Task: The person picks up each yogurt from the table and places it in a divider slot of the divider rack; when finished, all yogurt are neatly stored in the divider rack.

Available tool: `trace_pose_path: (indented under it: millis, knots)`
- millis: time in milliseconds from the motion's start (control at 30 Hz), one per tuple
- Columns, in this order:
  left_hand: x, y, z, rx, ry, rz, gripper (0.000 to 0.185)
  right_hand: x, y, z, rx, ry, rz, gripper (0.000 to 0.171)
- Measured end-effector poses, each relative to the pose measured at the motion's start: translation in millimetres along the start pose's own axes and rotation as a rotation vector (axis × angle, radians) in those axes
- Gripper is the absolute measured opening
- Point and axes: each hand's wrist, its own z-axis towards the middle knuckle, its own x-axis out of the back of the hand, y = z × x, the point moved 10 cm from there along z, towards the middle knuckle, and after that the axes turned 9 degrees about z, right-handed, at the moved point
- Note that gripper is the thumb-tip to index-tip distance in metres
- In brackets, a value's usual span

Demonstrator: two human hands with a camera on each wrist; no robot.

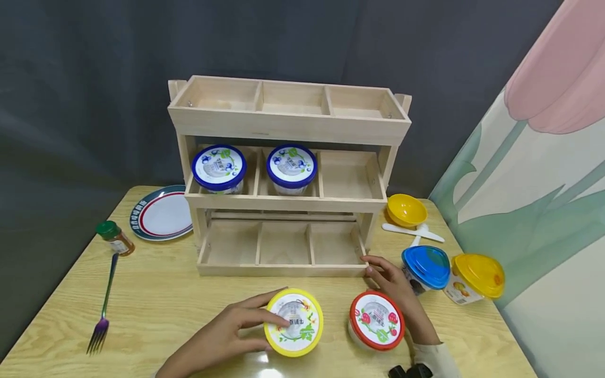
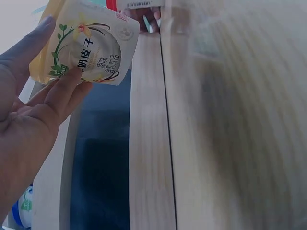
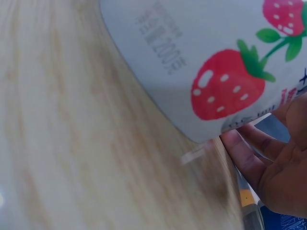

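My left hand (image 1: 238, 325) holds a yogurt tub with a yellow lid (image 1: 294, 322) just in front of the wooden shelf (image 1: 283, 270). In the left wrist view my thumb and fingers are round this tub (image 2: 91, 45), which shows tilted. Fingers of my right hand (image 1: 389, 281) touch the front right corner of the shelf's lowest tier. Beside the right wrist is a tub with a red lid (image 1: 376, 320). In the right wrist view this strawberry tub (image 3: 211, 62) hides part of my right hand (image 3: 273, 158).
Two blue-lidded tubs (image 1: 219, 168) sit in the middle tier's left and centre compartments. At left are a plate (image 1: 165, 212), a spice jar (image 1: 115, 239) and a fork (image 1: 106, 299). At right are a yellow bowl (image 1: 406, 210), white plastic cutlery (image 1: 413, 232), a blue-lidded container (image 1: 427, 268) and a yellow-lidded container (image 1: 475, 278).
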Motion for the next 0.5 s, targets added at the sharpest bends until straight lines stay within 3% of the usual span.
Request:
trace_pose_path:
  millis: [167,500]
  knots:
    - [12.3,0.9,-5.8,0.039,0.023,-0.004,0.036,-1.9,3.7,-2.0,-0.013,0.005,0.012,0.039]
    - [43.5,3.5,-7.0,0.057,0.144,0.058,0.035,4.0,3.9,-1.2,-0.028,0.054,-0.003,0.037]
